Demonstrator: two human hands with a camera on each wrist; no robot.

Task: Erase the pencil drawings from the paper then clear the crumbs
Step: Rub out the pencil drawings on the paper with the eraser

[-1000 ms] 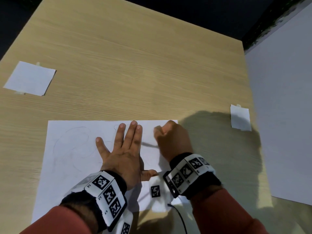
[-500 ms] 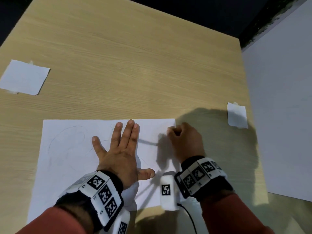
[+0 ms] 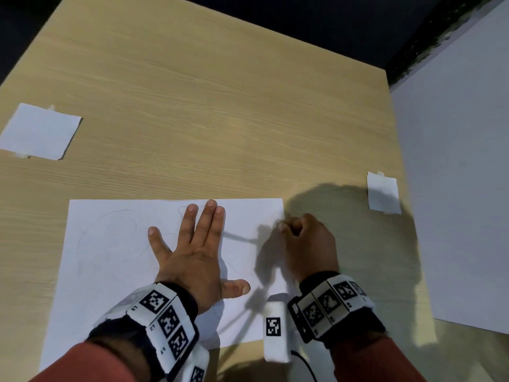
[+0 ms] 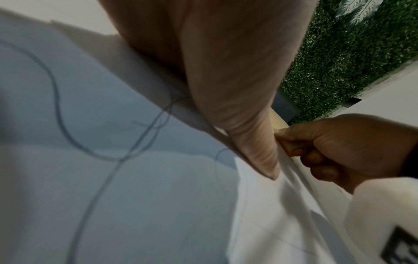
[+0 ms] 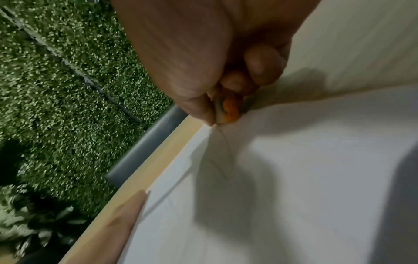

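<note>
A white sheet of paper (image 3: 110, 271) with faint pencil loops (image 3: 115, 232) lies on the wooden table (image 3: 220, 119). My left hand (image 3: 192, 244) lies flat on the sheet's middle, fingers straight and spread, pressing it down. My right hand (image 3: 303, 244) is curled at the sheet's right edge near the far corner. It pinches a small white and orange eraser (image 5: 227, 110) whose tip touches the paper by a pencil line (image 5: 224, 151). In the left wrist view dark pencil curves (image 4: 56, 100) cross the paper and the right hand (image 4: 339, 148) shows beyond my thumb.
Two small white paper squares are taped to the table, one at the far left (image 3: 38, 130) and one at the right (image 3: 382, 194). A large white board (image 3: 454, 175) covers the right side. A cable (image 3: 305, 365) runs from my right wrist band.
My right hand has slid to the right along the sheet, from beside the left fingers to the sheet's right edge. The left hand has stayed flat in place.
</note>
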